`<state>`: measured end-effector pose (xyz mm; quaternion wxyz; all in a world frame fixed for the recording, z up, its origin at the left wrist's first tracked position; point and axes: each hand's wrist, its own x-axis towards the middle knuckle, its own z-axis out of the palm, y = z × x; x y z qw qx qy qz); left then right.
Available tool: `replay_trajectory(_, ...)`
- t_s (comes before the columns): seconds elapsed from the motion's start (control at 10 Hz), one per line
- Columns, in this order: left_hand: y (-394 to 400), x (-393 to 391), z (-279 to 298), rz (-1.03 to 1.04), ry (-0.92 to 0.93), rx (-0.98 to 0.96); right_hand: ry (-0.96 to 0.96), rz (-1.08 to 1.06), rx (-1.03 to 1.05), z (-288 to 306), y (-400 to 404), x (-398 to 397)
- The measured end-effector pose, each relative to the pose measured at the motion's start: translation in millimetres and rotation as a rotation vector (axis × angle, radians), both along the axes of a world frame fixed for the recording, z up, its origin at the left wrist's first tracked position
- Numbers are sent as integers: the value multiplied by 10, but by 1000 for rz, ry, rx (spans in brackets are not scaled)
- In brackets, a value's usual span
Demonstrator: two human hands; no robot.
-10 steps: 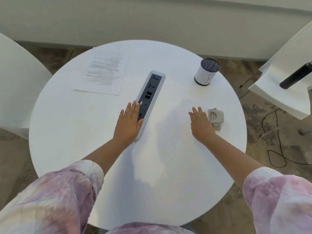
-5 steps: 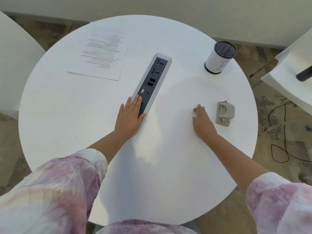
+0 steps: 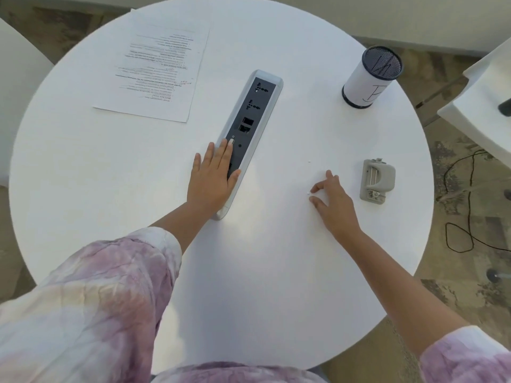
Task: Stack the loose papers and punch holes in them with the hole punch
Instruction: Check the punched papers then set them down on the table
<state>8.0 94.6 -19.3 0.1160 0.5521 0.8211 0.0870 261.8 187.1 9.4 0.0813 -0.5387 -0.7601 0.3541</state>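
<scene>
Printed papers (image 3: 160, 70) lie flat at the far left of the round white table (image 3: 110, 175). A grey hole punch (image 3: 376, 180) sits near the right edge. My left hand (image 3: 211, 176) rests flat, fingers together, on the near end of the power strip and holds nothing. My right hand (image 3: 333, 199) is on the table just left of the punch, thumb and forefinger spread around a tiny white speck (image 3: 308, 192), not touching the punch.
A grey and black power strip (image 3: 249, 120) is set into the table's middle. A white mesh-topped pen cup (image 3: 369, 78) stands at the far right. White chairs flank the table, and a black cable (image 3: 467, 203) trails on the floor at right.
The view has tilted down and closer. My right hand has slid slightly left, away from the punch, and its fingers have curled around a speck. The left hand stays put.
</scene>
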Motion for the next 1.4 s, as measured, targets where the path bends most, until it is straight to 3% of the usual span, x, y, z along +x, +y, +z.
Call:
replay_trajectory(0.6, -15, 0, -20, -2, 5, 18, -75, 35, 119, 72, -49, -107)
replay_trajectory(1.0, -16, -4, -16, 16, -10, 45, -485, 305, 388, 66, 109, -172)
replay_trajectory(1.2, -20, 4, -17, 18, -9, 45, -400, 297, 352, 33, 198, -321)
replay_trajectory(1.4, -15, -2, -24, 15, -4, 41, -1, -55, 110, 101, 451, -326)
